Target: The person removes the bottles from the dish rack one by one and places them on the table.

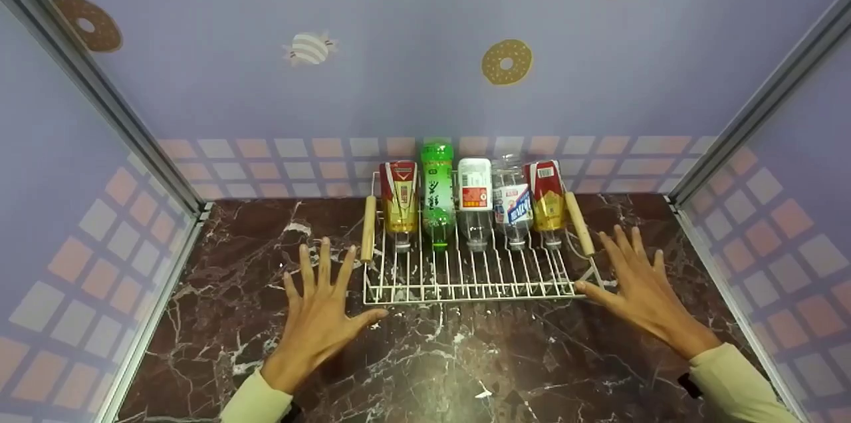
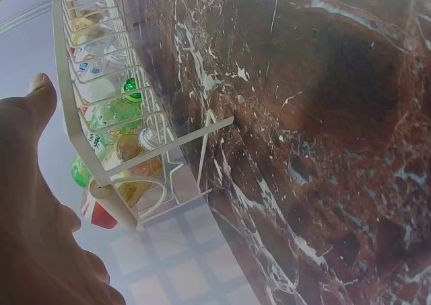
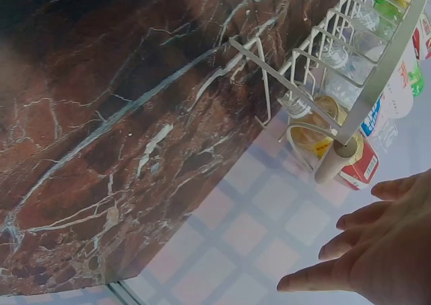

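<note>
A white wire rack (image 1: 465, 300) with a wooden handle at each end stands on the counter. In it sit two red-and-yellow bottles (image 1: 399, 197), a green bottle (image 1: 437, 190), a bottle with a white-and-red label (image 1: 475, 187) and a clear bottle with a blue-and-white label (image 1: 513, 203), their narrow necks at the lower end. My left hand (image 1: 319, 316) is spread with straight fingers beside the rack's front left corner, holding nothing. On the other side, my right hand (image 1: 641, 290) is spread too, its thumb near the front right corner; whether it touches the wire I cannot tell.
Dark red marbled counter (image 1: 425, 370) stretches in front of the rack and to both sides. A lilac back wall (image 1: 399, 97) with printed sweets rises close behind the bottles. Side panels (image 1: 80, 263) with metal edge rails enclose the counter left and right.
</note>
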